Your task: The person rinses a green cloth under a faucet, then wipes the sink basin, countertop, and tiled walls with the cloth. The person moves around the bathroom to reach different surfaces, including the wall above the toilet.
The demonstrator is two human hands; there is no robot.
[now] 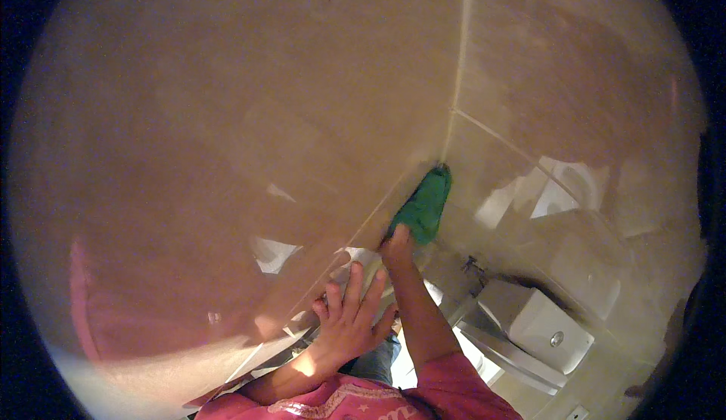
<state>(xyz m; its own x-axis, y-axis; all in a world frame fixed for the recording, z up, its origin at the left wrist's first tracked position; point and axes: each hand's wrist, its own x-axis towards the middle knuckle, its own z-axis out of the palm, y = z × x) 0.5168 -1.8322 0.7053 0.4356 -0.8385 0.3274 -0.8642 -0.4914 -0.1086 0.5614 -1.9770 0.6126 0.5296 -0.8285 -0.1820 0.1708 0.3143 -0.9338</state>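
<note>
My right hand (pixel 398 245) grips a green cloth (pixel 426 204) and holds it against the glossy beige tiled wall (pixel 317 91), where a vertical corner joint meets the cloth's upper end. The fingers are mostly hidden behind the wrist and cloth. My left hand (pixel 354 318) is lower and to the left, its fingers spread and nothing in it. Whether its fingertips touch the wall I cannot tell.
A white toilet cistern (pixel 536 323) with a round flush button stands at the lower right, its raised lid or seat (pixel 510 357) beside it. A small dark valve fitting (pixel 473 270) is on the wall near the cistern. The shiny tiles show reflections.
</note>
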